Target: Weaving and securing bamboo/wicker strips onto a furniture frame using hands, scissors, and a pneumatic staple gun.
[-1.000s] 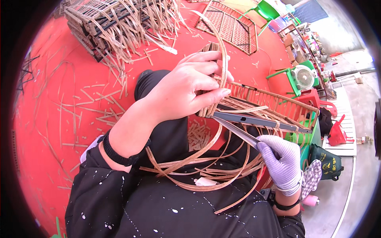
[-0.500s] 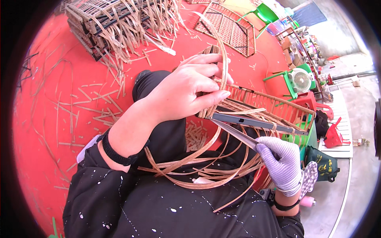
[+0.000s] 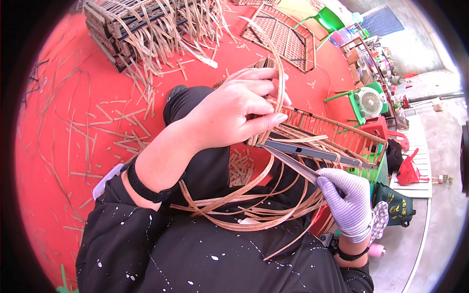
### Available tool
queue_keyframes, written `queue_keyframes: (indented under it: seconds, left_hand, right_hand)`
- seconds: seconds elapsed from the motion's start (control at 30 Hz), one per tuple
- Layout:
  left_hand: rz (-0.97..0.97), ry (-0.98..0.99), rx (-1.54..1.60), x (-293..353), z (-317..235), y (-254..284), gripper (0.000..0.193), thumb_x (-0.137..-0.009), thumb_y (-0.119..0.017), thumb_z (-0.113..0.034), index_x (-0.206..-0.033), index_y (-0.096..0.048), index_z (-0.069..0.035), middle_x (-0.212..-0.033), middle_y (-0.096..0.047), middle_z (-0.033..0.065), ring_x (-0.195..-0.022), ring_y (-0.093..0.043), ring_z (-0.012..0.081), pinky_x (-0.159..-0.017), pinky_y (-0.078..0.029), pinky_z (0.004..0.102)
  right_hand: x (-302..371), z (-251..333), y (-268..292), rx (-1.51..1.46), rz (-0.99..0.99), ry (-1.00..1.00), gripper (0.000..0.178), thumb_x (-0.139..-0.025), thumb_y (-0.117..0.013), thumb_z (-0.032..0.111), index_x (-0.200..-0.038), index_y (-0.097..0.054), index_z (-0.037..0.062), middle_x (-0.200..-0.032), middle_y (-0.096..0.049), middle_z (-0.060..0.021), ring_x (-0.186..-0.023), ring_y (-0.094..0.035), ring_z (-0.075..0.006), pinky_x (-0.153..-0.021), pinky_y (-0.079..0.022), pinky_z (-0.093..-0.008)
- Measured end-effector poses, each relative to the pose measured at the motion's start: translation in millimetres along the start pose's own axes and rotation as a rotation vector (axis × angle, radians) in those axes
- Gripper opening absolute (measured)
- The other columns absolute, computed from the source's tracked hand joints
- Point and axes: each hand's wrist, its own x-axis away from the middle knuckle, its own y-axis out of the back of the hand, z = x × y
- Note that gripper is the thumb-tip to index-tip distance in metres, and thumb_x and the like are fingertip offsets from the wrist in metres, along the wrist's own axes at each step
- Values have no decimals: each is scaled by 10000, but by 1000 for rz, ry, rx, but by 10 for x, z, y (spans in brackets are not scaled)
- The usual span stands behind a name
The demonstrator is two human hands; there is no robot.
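My bare left hand (image 3: 249, 105) is closed around the near end of a woven rattan frame (image 3: 342, 128). A long pale rattan strip (image 3: 278, 61) arches up beside its fingers and is held against the frame. My right hand (image 3: 347, 202), in a pale knit glove, grips a flat grey tapering metal tool (image 3: 295, 166), its kind unclear. The tool's narrow tip meets the wrapped corner just below my left thumb. A dark grey metal bar (image 3: 317, 152) runs from that corner along the frame. Loose rattan strips (image 3: 229, 224) loop across my lap. My left fingertips are partly hidden.
A large woven rattan piece (image 3: 146, 34) with many hanging strip ends stands at the far left. Cut scraps (image 3: 127, 139) litter the red floor. Another rattan panel (image 3: 283, 36) lies ahead. At right are a white fan (image 3: 370, 100) on a green chair and a dark green bag (image 3: 394, 205).
The view has shifted very slightly. Both hands keep their grips, and the tool's tip stays at the same corner.
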Motion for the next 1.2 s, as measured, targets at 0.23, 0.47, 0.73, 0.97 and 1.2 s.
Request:
queue_keyframes:
  seconds: [0.23,0.47,0.73,0.97,1.2]
  left_hand:
    - [18,1,14,8,19,13,183,-912,-736,-115,-802,-720,31,-1095,-735,97,-1297,-570,370,-1027,-476,448]
    - [2,5,4,16,17,-2,168,-912,-736,-115,-823,-731,28,-1106,-738,95,-1314,-558,371,-1047,-464,449]
    - [28,50,-1,-5,-28,10,171,-921,-725,-121,-829,-743,22,-1134,-739,91,-1353,-533,375,-1083,-440,443]
    - [56,67,-1,-29,-30,16,175,-929,-715,-131,-844,-754,17,-1157,-736,92,-1365,-524,372,-1114,-408,444]
    - [82,74,19,-18,-11,29,176,-929,-719,-137,-849,-759,16,-1163,-735,98,-1373,-515,371,-1116,-406,444]
  right_hand:
    - [-7,-2,-29,1,-16,39,140,-925,-716,39,-1044,-747,-27,-805,-736,-146,-682,-714,-175,-645,-539,-285]
    - [-22,-291,-230,-149,-28,-50,103,-935,-713,49,-995,-751,-26,-679,-619,3,-586,-509,-39,-544,-397,-225]
    - [-59,-694,-669,-209,-80,34,129,-957,-728,127,-909,-751,9,-615,-566,-16,-543,-483,-77,-521,-399,-267]
    - [-148,-814,-852,-403,-56,5,153,-968,-719,126,-872,-743,9,-622,-626,-18,-547,-550,-75,-524,-437,-262]
    - [-49,-452,-497,-74,-139,84,160,-937,-754,148,-864,-732,8,-666,-639,-77,-538,-592,-147,-530,-457,-291]
